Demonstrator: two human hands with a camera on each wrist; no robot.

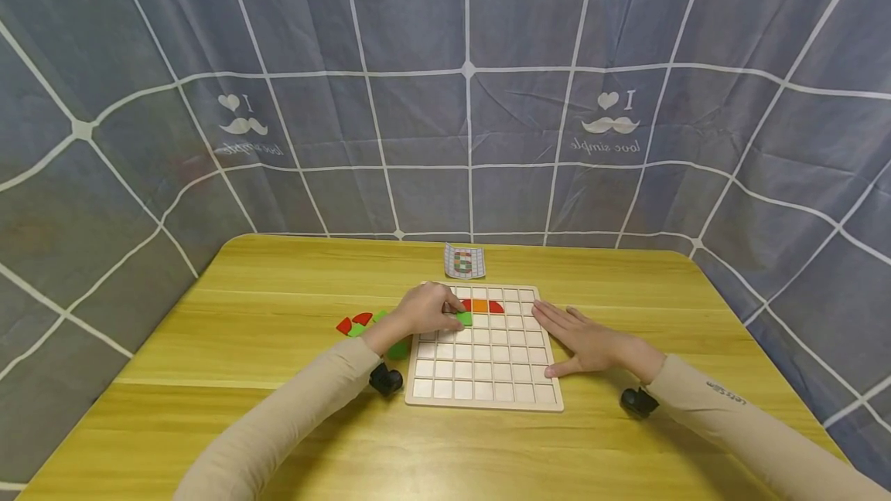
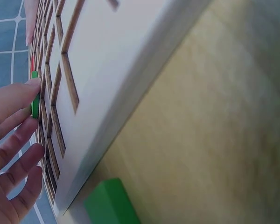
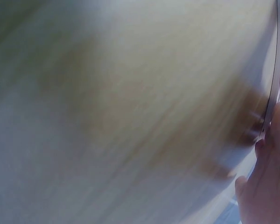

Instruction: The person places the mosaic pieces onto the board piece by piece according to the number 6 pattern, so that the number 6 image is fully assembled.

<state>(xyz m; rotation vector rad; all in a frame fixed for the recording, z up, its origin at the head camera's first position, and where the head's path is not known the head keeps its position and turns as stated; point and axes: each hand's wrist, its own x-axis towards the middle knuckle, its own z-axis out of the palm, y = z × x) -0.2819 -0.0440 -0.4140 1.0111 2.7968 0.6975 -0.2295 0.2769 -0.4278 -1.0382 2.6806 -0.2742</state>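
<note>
Pinching a green piece (image 1: 464,318) near the middle of the head view, the left hand (image 1: 426,309) holds it over the upper-left part of a pale gridded board (image 1: 483,406). Just above it, in the board's upper rows, lie an orange square (image 1: 479,305) and 2 red pieces (image 1: 496,307) – 1 on either side, the left 1 partly behind the fingers. The right hand (image 1: 588,340) lies at the board's right edge, fingers straight and spread, gripping nothing. Left of the board, loose red shapes (image 1: 363,318) and green shapes (image 1: 399,348) lie close together on the yellow wooden table (image 1: 278,284), partly behind the left forearm. A small printed card (image 1: 464,262) sits above the board, and a grey-blue curtain (image 1: 522,122) with white lines fills the upper frame.

At the left edge of the left wrist view, the thumb and fingers pinch the green piece against the steeply angled grid, with a sliver of red just above. Another green block (image 2: 111,203) lies at the bottom, beside the board's edge.

Across the right wrist view spreads blurred tabletop – the right hand shows only along the right edge, beside a thin strip of board.
</note>
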